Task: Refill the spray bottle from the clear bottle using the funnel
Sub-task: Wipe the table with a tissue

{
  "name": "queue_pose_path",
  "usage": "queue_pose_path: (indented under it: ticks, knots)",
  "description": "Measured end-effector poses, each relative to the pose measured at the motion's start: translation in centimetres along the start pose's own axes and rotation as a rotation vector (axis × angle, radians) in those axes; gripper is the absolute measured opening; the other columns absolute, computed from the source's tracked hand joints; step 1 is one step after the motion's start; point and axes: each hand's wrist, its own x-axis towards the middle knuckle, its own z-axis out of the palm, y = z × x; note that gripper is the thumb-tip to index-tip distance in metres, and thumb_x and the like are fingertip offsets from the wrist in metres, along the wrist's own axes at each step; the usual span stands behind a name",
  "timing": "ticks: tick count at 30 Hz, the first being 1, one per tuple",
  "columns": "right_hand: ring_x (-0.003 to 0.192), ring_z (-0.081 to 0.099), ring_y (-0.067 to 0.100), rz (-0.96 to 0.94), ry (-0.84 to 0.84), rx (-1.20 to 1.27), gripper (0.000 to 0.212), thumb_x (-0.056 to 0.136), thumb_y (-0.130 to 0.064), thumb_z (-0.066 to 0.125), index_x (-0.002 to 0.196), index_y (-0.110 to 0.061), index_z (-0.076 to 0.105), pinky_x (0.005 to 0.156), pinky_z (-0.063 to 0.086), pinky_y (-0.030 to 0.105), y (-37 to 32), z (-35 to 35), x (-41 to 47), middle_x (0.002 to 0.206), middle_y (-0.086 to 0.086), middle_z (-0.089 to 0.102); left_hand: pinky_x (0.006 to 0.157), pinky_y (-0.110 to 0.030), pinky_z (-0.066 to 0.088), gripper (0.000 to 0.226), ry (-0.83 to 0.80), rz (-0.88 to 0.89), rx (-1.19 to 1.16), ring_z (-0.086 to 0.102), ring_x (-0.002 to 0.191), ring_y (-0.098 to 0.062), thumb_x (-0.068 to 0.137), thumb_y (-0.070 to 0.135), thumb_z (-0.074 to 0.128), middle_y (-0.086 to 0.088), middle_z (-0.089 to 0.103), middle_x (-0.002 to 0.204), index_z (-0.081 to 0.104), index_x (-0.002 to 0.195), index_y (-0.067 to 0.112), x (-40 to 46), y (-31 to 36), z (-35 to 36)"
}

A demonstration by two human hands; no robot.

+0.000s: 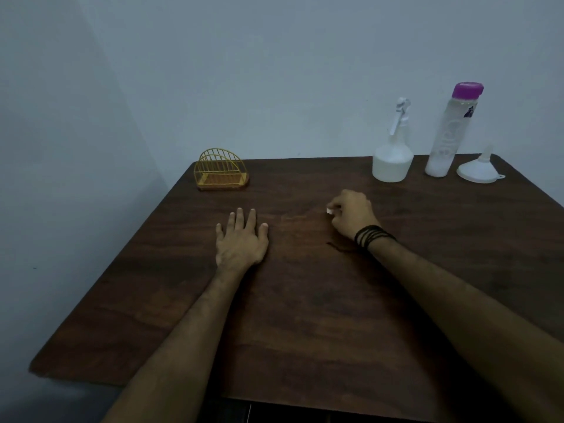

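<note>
A white spray bottle (392, 154) with its trigger head on stands upright at the back right of the dark wooden table (305, 300). Right of it stands a tall clear bottle (448, 135) with a purple cap. A white funnel (479, 169) lies mouth-down beside that, spout up. My left hand (241, 239) rests flat on the table, fingers spread, holding nothing. My right hand (354, 215), with dark cords around the wrist, is curled near the table's middle, well short of the bottles. A small white thing (329, 210) shows at its fingertips; I cannot tell what it is.
A yellow wire rack (220, 174) stands at the table's back left corner. Pale walls close in behind and to the left. The table's near edge runs under my forearms.
</note>
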Motion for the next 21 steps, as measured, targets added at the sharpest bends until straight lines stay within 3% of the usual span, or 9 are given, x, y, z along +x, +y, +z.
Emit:
queue_pose_path:
  ticks: [8, 10, 16, 21]
  knots:
    - [0.097, 0.061, 0.018, -0.355, -0.131, 0.141, 0.026, 0.086, -0.008, 0.060, 0.102, -0.020, 0.077, 0.084, 0.048, 0.028, -7.5, 2.9, -5.0, 0.101, 0.001, 0.063, 0.124, -0.051, -0.001, 0.063, 0.013, 0.003, 0.002, -0.001, 0.155, -0.023, 0.104, 0.053, 0.016, -0.006, 0.002, 0.169, 0.009, 0.161, 0.025, 0.0, 0.0, 0.0]
    - [0.097, 0.062, 0.020, -0.319, -0.109, 0.132, 0.028, 0.084, -0.007, 0.061, 0.102, -0.020, 0.078, 0.087, 0.050, 0.028, -6.6, 2.8, -3.8, 0.101, 0.001, 0.066, 0.124, -0.051, -0.001, 0.063, 0.007, 0.002, -0.001, -0.002, 0.155, -0.022, 0.104, 0.053, 0.016, -0.005, 0.002, 0.169, 0.008, 0.161, 0.025, 0.1, -0.1, 0.0]
    - [0.107, 0.060, 0.023, 0.024, 0.000, 0.054, 0.024, 0.086, -0.008, 0.066, 0.105, -0.018, 0.077, 0.099, 0.048, 0.033, -0.9, 1.2, 2.6, 0.111, 0.002, 0.065, 0.124, -0.052, 0.000, 0.064, 0.017, 0.015, -0.005, -0.001, 0.155, -0.023, 0.104, 0.053, 0.015, -0.005, 0.003, 0.169, 0.009, 0.161, 0.025, 0.2, -0.1, 0.0]
    - [0.105, 0.060, 0.025, -0.093, -0.041, 0.083, 0.026, 0.085, -0.007, 0.063, 0.105, -0.018, 0.076, 0.090, 0.047, 0.029, -4.1, 2.8, 1.0, 0.110, 0.004, 0.063, 0.124, -0.052, -0.001, 0.064, 0.011, 0.005, -0.001, -0.002, 0.155, -0.022, 0.104, 0.053, 0.015, -0.005, 0.002, 0.169, 0.009, 0.161, 0.025, 0.3, -0.1, 0.2]
